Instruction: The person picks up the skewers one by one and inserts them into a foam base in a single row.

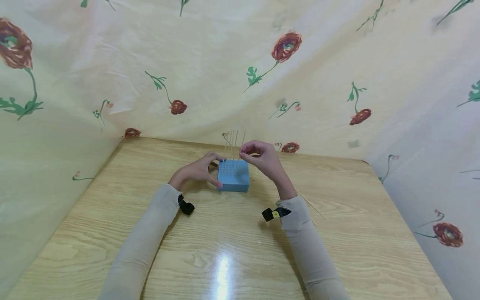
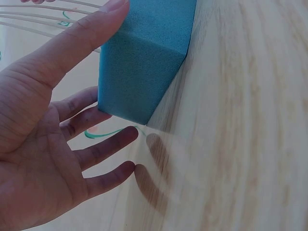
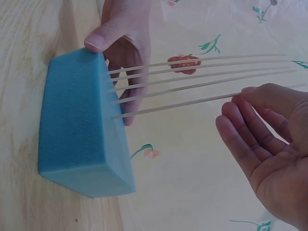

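Note:
A blue foam block (image 1: 233, 186) rests on the wooden table, its top dotted with rows of small holes. Several thin wooden sticks (image 3: 202, 73) stand in a row in it. My left hand (image 1: 196, 171) holds the block at its left side, thumb at the near corner and forefinger towards the back; in the left wrist view its other fingers (image 2: 108, 151) are spread off the foam. With thumb and fingertips, my right hand (image 3: 274, 139) pinches the end stick of the row (image 3: 178, 104), part way up. That stick's lower end meets the block's holed face.
Loose thin sticks (image 1: 313, 205) lie on the table (image 1: 225, 233) to the right, partly behind my right forearm. A flowered cloth (image 1: 210, 75) hangs behind the table and along both sides. Each wrist carries a small black camera.

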Available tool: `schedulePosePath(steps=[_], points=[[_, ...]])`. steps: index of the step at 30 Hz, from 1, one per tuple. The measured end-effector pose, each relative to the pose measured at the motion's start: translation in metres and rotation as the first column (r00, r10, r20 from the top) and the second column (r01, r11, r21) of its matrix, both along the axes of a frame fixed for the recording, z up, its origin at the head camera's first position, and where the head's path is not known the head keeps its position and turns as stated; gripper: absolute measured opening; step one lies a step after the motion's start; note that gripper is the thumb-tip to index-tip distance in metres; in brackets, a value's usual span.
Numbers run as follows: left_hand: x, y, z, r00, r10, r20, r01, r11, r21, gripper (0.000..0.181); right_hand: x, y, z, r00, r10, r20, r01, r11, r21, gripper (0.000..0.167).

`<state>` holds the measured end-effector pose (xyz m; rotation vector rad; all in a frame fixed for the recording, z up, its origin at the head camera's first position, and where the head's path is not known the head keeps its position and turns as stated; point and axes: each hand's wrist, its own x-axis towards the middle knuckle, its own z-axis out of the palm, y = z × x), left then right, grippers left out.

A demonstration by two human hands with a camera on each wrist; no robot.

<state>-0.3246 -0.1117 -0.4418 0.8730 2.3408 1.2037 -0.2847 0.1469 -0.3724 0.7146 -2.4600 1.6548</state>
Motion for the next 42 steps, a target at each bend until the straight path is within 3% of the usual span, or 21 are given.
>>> schedulePosePath(steps=[10,19,26,41,42], points=[[0.0,0.002,-0.003,1.0,0.006,0.014,-0.006,1.0,0.009,0.09,-0.002,0.009,0.007,0.999,0.036,-0.014,-0.034,0.996,0.085,0.017],[0.0,0.002,-0.001,1.0,0.012,0.013,-0.012,1.0,0.002,0.092,-0.003,0.026,0.018,0.998,0.059,0.027,-0.064,0.976,0.208,0.016],[0.0,0.001,-0.001,1.0,-0.007,0.012,0.007,1.0,0.011,0.093,0.0,0.046,0.022,0.992,0.112,0.058,-0.125,0.939,0.319,0.013],[-0.004,0.001,-0.003,1.0,0.001,0.0,-0.001,1.0,0.0,0.093,0.006,0.102,0.005,0.988,0.132,0.083,-0.155,0.851,0.501,0.008],[-0.001,0.001,0.001,1.0,0.001,0.009,-0.001,1.0,0.006,0.092,0.008,0.105,0.004,0.987,0.131,0.088,-0.158,0.843,0.514,0.008]])
